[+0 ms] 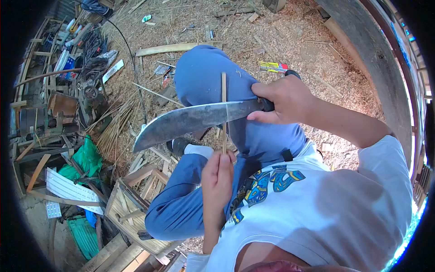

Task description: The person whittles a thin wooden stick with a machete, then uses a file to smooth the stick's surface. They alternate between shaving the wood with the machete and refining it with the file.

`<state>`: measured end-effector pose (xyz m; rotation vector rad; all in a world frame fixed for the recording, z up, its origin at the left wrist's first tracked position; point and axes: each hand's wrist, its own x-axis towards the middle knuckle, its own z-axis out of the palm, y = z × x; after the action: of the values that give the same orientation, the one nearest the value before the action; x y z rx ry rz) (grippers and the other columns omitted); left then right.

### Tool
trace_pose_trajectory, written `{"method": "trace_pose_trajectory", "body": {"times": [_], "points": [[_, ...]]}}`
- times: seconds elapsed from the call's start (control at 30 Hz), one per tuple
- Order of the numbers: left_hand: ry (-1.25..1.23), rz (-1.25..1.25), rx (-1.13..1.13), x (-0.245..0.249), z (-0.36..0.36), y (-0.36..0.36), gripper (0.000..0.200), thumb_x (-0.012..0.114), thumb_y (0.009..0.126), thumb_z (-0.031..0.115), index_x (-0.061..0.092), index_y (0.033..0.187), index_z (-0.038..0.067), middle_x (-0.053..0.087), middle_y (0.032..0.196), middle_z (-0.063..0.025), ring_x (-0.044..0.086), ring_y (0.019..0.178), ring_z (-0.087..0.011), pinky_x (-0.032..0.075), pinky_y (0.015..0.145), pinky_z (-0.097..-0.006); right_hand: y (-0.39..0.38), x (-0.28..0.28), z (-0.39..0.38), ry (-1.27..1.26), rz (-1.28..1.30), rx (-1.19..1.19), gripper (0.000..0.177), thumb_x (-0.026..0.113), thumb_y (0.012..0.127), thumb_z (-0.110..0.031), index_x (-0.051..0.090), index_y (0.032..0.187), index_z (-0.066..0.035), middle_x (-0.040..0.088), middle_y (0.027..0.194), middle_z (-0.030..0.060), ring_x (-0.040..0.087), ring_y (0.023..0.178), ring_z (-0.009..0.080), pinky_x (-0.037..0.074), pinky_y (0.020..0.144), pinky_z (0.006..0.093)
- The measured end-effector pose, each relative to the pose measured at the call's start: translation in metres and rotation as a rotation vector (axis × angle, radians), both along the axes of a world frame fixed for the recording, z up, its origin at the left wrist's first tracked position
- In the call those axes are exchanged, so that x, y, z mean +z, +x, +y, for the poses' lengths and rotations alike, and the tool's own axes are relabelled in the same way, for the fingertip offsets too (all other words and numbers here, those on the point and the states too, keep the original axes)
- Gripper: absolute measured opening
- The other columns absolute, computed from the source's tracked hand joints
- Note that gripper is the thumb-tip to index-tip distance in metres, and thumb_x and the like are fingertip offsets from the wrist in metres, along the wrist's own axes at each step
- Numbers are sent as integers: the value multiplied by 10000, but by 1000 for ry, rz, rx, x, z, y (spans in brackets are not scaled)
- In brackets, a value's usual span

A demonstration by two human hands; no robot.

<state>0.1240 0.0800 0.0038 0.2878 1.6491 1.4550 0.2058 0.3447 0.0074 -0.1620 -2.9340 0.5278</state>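
A thin wooden strip (224, 88) stands roughly upright in the picture, over my blue trouser leg (199, 68). My left hand (218, 177) is closed around its lower end. My right hand (287, 97) grips the black handle of a machete (186, 121). The wide, dark blade points left and crosses the strip about midway, seemingly touching it. My fingers hide most of the handle; its black end shows beyond my knuckles.
Wood shavings (290, 31) cover the ground. A pile of thin strips (113, 131) lies left, near a green plastic bag (86, 161) and a wooden frame (129, 213). A yellow-red packet (273, 67) lies beyond my right hand. A thick beam (376, 59) runs along the right.
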Motion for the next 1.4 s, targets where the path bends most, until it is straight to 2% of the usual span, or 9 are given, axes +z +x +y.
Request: {"method": "trace_pose_trajectory", "body": {"times": [0.17, 0.27, 0.6, 0.83, 0.97, 1.07, 1.17, 1.27, 1.4], "points": [[-24, -100, 27, -4, -30, 18, 251, 469, 1110, 215, 589, 976, 39, 406, 666, 84, 331, 582, -3, 234, 508, -213, 5, -15, 5, -90, 44, -71, 543, 677, 869, -640, 581, 881, -106, 573, 552, 141, 632, 548, 377, 480, 506, 465], [-26, -49, 36, -7, -29, 20, 252, 467, 1109, 213, 593, 979, 37, 413, 666, 77, 334, 578, -7, 241, 506, -218, 7, -18, 10, -118, 83, -56, 533, 680, 871, -631, 580, 884, -108, 568, 552, 143, 634, 554, 382, 481, 509, 471], [74, -32, 117, 13, 57, -12, 199, 520, 1069, 129, 635, 985, -10, 489, 697, 34, 394, 597, -30, 297, 513, -232, 5, -6, 6, -81, 60, 86, 542, 662, 881, -650, 593, 893, -112, 555, 546, 146, 631, 543, 380, 468, 488, 472], [108, 80, 101, -11, 59, -14, 217, 518, 1067, 119, 638, 963, -28, 525, 735, 14, 432, 652, -56, 331, 552, -252, 3, 5, 0, -12, -76, 4, 551, 705, 841, -633, 578, 884, -98, 550, 556, 140, 617, 565, 384, 446, 518, 482], [109, 131, 93, -12, 59, -9, 233, 494, 1084, 136, 608, 939, -6, 496, 719, 32, 407, 628, -45, 310, 541, -240, 5, 4, -1, 18, -28, -4, 569, 685, 849, -651, 586, 889, -93, 555, 544, 139, 622, 551, 382, 463, 511, 474], [153, -33, 79, -11, 50, -4, 254, 468, 1102, 167, 578, 920, 29, 462, 704, 52, 375, 599, -27, 280, 526, -222, 6, 1, 3, 16, -9, -11, 592, 644, 872, -683, 613, 884, -92, 562, 530, 148, 633, 529, 380, 484, 492, 467], [79, -61, 33, -9, 28, 6, 269, 463, 1112, 204, 561, 911, 55, 438, 697, 64, 348, 583, -13, 260, 518, -210, 9, 0, 6, 4, -20, -26, 588, 645, 875, -677, 614, 881, -90, 571, 544, 152, 639, 547, 382, 491, 502, 469], [39, 48, 13, -23, -4, 19, 297, 478, 1113, 289, 562, 940, 62, 422, 630, 65, 330, 509, -8, 227, 451, -205, 11, -6, 9, -29, 2, -98, 573, 646, 886, -654, 609, 878, -83, 581, 562, 157, 641, 566, 391, 495, 516, 475], [-4, -53, 43, -16, -23, 29, 292, 482, 1112, 270, 572, 926, 63, 435, 677, 72, 342, 567, -11, 244, 494, -206, 12, -18, 14, -163, 79, -134, 546, 645, 903, -621, 598, 884, -77, 591, 588, 164, 643, 588, 399, 496, 535, 481]]}}
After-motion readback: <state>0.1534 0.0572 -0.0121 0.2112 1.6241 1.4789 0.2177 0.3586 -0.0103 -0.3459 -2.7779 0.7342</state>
